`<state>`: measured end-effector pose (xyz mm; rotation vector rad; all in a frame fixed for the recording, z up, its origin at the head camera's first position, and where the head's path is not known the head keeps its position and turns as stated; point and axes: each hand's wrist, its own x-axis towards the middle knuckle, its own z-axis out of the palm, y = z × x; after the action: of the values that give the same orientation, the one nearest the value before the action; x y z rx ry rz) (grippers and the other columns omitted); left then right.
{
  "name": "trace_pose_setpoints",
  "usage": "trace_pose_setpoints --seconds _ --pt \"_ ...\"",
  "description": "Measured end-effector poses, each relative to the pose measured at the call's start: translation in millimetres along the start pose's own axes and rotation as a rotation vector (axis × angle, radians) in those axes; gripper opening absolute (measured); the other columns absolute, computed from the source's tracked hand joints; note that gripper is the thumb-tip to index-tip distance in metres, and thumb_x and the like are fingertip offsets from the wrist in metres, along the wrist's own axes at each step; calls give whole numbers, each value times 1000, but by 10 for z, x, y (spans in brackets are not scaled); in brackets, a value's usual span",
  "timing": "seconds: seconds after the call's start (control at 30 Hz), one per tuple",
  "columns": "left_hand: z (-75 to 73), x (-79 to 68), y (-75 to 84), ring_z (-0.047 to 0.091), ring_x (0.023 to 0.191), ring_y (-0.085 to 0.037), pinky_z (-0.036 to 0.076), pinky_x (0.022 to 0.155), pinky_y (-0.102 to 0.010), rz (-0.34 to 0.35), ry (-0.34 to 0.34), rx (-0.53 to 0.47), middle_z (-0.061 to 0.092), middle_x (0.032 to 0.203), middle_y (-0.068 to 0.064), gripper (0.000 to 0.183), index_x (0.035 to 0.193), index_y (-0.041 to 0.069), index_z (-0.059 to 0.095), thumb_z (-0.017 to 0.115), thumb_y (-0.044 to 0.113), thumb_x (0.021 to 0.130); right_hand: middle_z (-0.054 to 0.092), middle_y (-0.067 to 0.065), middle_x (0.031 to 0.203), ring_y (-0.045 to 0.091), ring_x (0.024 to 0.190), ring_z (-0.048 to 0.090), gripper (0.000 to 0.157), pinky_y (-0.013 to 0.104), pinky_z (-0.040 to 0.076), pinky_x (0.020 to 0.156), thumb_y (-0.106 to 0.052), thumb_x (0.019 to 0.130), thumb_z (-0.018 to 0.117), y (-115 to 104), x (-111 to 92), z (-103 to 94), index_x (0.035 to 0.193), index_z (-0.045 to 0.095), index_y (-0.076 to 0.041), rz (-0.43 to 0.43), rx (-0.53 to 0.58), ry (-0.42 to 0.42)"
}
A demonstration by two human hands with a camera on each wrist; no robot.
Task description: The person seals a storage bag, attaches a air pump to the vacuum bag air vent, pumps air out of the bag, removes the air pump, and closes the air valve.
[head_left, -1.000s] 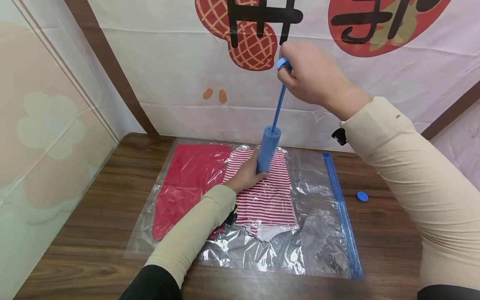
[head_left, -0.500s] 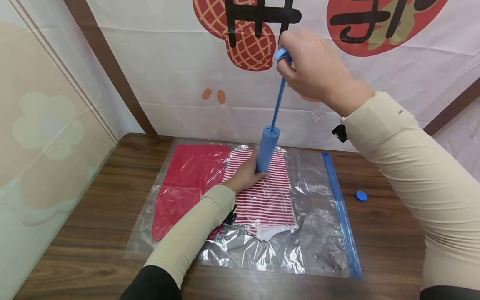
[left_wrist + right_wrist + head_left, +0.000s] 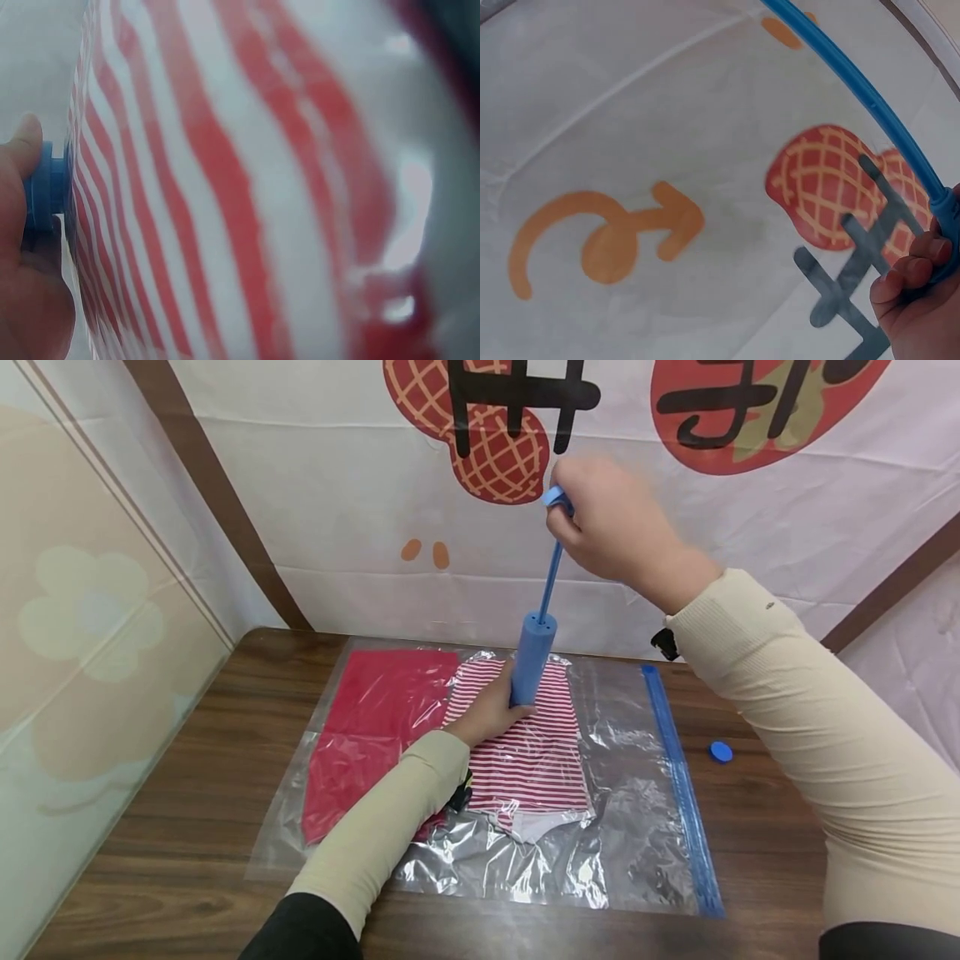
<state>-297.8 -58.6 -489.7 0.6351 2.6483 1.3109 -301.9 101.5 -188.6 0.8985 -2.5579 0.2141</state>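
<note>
A blue hand pump [image 3: 533, 652] stands tilted over a clear plastic vacuum bag [image 3: 630, 735]. My left hand [image 3: 491, 710] holds the foot of its barrel down at the bag. In the left wrist view, the thumb and fingers [image 3: 28, 146] lie around the pump's blue base, beside striped cloth. High above, my right hand [image 3: 611, 527] grips the pump handle [image 3: 557, 497], with a length of the rod showing below it. Inside the bag lie a red folded cloth [image 3: 375, 718] and a red-and-white striped garment [image 3: 532, 768]. The bag's valve is hidden by the pump and left hand.
A blue zip strip [image 3: 682, 793] runs along the bag's right edge. Right of it, a small round blue cap [image 3: 721, 752] lies on the wooden table [image 3: 172, 827]. A printed cloth backdrop [image 3: 337, 485] hangs close behind the table.
My right hand and the pump handle rose slightly, then came down, so less rod shows now than half a second ago. The left hand, barrel and bag have stayed in place.
</note>
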Motion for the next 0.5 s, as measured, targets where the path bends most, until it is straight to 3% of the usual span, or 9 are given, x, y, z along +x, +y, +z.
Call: trace_pose_setpoints --seconds 0.3,0.5 --pt "-7 -12 4 49 138 -34 37 116 -50 15 4 -7 49 147 -19 79 154 11 20 73 18 96 49 12 81 28 80 48 14 40 46 72 -13 101 46 9 -119 225 99 52 -1 -12 27 -84" --pt "9 -23 -2 49 138 -34 38 115 -51 19 4 -4 49 147 -20 80 154 11 20 73 19 96 43 7 75 24 68 46 11 34 40 62 -10 101 45 21 -227 420 92 47 -3 -46 63 -114"
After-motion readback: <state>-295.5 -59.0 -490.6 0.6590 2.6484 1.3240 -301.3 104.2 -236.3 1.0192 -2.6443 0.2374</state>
